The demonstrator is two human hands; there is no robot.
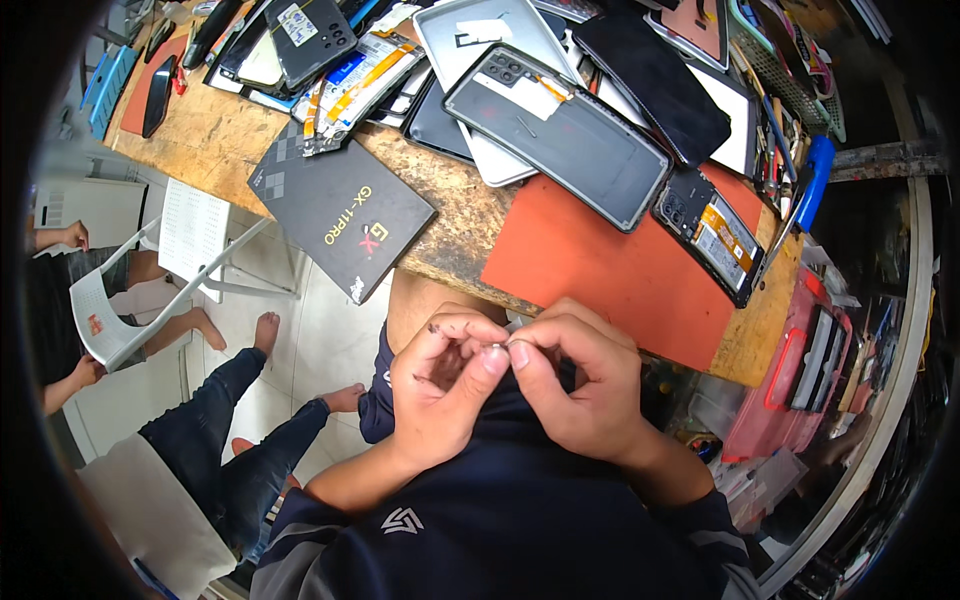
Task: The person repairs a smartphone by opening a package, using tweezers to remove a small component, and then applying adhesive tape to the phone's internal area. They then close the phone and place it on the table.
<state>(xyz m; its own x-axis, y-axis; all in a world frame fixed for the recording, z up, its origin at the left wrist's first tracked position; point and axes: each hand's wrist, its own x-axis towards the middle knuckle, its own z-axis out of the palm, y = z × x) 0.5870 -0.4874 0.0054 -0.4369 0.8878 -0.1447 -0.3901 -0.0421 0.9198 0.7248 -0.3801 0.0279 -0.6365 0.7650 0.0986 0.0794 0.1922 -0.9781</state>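
Although the far side of the bench (455,225) is heaped with phones (305,40) and loose parts, its near edge shows bare wood, scuffed, stained and rough. On it lies an orange-red mat (580,270), flat and matt, perhaps rubbery. Left of that, a black box (345,215) juts past the edge, crisp-cornered and card-like, with gold lettering. A grey phone shell (590,150), shallow, long and round-cornered, lies partly over the mat. Next to its lower corner is an opened phone (710,235), its battery (712,248) and a glossy orange strip (724,228) exposed; the back is off, so opening it looks done, and it stands uncovered.

The left hand (445,385), smudged dark on its fingers, and the right hand (585,380) meet just short of the bench, well apart from that phone. Thumbs and forefingers seem to pinch a tiny pale piece (500,346) between the two hands, the other fingers curled. It is too small to identify. Since it is in the fingers and fitted to nothing, its handling seems unfinished; how much remains cannot be told.
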